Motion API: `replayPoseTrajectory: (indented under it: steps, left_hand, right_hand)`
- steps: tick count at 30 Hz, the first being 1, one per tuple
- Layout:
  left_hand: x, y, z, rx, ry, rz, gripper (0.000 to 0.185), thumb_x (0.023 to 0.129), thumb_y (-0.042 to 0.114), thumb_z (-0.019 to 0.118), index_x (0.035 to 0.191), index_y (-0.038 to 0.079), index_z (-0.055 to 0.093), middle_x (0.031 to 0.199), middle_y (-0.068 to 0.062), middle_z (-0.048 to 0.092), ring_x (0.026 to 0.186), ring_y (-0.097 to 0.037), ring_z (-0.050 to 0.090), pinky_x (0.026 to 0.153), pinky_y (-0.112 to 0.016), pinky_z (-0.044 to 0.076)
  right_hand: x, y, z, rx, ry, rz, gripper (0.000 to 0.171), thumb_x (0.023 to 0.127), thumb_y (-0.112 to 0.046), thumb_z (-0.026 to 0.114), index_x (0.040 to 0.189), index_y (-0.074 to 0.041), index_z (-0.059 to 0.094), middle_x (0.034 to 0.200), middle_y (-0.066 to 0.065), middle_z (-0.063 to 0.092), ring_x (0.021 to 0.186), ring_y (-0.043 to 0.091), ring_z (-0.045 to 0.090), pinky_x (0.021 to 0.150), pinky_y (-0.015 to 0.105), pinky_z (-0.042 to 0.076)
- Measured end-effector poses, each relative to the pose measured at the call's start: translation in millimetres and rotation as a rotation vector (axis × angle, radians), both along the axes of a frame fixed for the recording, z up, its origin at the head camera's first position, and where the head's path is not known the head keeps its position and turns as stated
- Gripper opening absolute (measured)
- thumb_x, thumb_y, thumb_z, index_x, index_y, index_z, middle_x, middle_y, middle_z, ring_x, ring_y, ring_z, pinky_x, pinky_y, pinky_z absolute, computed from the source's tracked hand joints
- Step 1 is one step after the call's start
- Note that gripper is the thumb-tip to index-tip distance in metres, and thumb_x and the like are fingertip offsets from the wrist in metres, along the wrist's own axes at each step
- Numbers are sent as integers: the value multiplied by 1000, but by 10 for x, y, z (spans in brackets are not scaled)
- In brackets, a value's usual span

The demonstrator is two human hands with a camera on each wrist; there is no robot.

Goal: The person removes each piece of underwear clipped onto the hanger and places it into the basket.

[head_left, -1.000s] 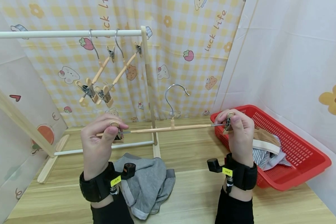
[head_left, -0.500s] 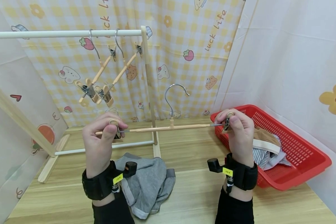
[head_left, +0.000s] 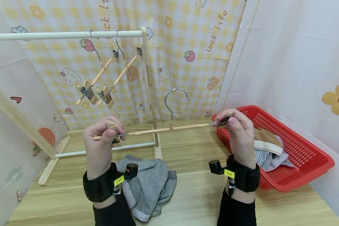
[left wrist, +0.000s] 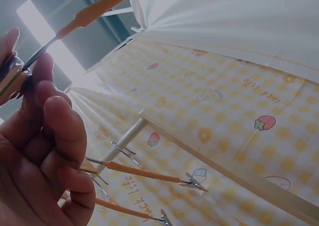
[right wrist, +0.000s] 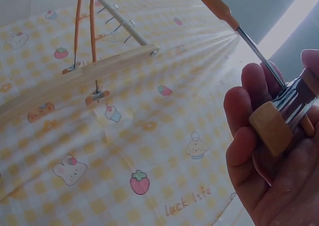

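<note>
A tan clip hanger (head_left: 158, 130) with a silver hook is held level in the air between both hands. My left hand (head_left: 101, 142) pinches the clip at its left end between thumb and fingers. At the opposite end my right hand (head_left: 240, 135) pinches the other clip (right wrist: 273, 128), which shows large in the right wrist view. Below the hanger, grey pants (head_left: 149, 185) lie crumpled on the wooden table (head_left: 195, 194). In the left wrist view the thumb is mostly cut off by the edge.
At the left stands a rack with a white rail (head_left: 59, 35) and wooden posts. Two similar hangers (head_left: 103, 72) hang from its rail. On the right a red basket (head_left: 308, 163) holds folded clothes (head_left: 268, 147), brown and striped. A checked curtain (head_left: 192, 75) closes off the back.
The hanger has shifted slightly left and its hook has dipped a little. My right hand has turned slightly inward with its clip. The pants and basket stay put.
</note>
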State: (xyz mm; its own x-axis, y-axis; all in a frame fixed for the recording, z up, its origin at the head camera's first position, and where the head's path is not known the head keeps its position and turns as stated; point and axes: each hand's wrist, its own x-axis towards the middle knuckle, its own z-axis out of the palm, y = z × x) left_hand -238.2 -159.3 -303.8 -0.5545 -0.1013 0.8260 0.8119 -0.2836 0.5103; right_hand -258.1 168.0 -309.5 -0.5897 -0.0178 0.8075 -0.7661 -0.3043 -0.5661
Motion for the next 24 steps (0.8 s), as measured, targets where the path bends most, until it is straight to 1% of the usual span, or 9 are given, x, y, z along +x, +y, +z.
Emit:
replayPoseTrajectory:
  steps: [2, 4, 6, 8, 9, 12, 17, 21, 24]
  left_hand:
    - [3, -6, -4, 4, -11, -24, 47, 82, 34, 83, 68, -7, 65, 68, -9, 62, 57, -17, 55, 49, -24, 39]
    - [14, -16, -4, -11, -30, -40, 44, 81, 31, 84, 69, -7, 65, 66, -9, 62, 55, -17, 56, 46, -24, 37]
    - [32, -33, -2, -57, -62, -52, 36, 84, 21, 82, 68, -6, 65, 64, -9, 61, 53, -16, 55, 44, -24, 34]
    - [50, -55, 3, -122, -105, -61, 26, 88, 8, 75, 68, -5, 66, 62, -8, 60, 54, -17, 55, 46, -24, 36]
    - [58, -67, 5, -156, -123, -64, 24, 89, 2, 70, 67, -4, 66, 61, -8, 60, 55, -17, 54, 48, -25, 38]
    - [71, -91, 12, -228, -157, -82, 27, 89, -10, 58, 65, -1, 67, 60, -8, 59, 58, -19, 54, 56, -27, 44]
    - [81, -102, 11, -274, -147, -99, 26, 89, -13, 56, 68, -2, 67, 64, -9, 60, 64, -20, 55, 62, -27, 46]
    - [73, -91, -2, -283, -135, -108, 23, 90, -14, 56, 72, -3, 65, 69, -9, 59, 67, -19, 54, 57, -25, 44]
    - [65, -66, -9, -260, -97, -134, 22, 88, -17, 54, 74, -3, 65, 70, -9, 59, 67, -18, 52, 51, -26, 39]
  right_hand:
    - [-5, -6, 0, 0, 10, 9, 24, 98, -6, 46, 93, 9, 64, 86, 12, 67, 79, 22, 62, 74, 30, 53]
    - [-9, -10, 1, 1, 21, 17, 24, 99, -6, 47, 94, 10, 64, 86, 12, 66, 79, 22, 63, 74, 31, 54]
    - [-11, -9, 3, -3, 30, 20, 24, 99, -7, 48, 94, 10, 63, 86, 13, 66, 78, 22, 63, 74, 31, 54]
    - [-12, -6, 4, -11, 37, 24, 24, 99, -8, 49, 94, 11, 63, 86, 13, 66, 78, 22, 63, 73, 31, 54]
    - [-12, -4, 5, -16, 39, 25, 24, 99, -9, 49, 94, 11, 63, 86, 13, 66, 78, 22, 63, 73, 31, 55]
    - [-11, 1, 5, -26, 42, 29, 24, 99, -9, 51, 95, 11, 64, 86, 13, 67, 78, 21, 63, 73, 30, 55]
    - [-11, 5, 1, -35, 53, 40, 24, 99, -10, 51, 95, 11, 63, 86, 13, 67, 78, 21, 63, 73, 31, 55]
    - [-15, 9, 0, -54, 63, 55, 24, 100, -9, 51, 96, 12, 63, 86, 13, 66, 77, 21, 65, 73, 31, 55]
    - [-15, 11, 1, -69, 55, 55, 24, 100, -10, 52, 97, 11, 64, 86, 13, 67, 75, 22, 66, 72, 31, 55]
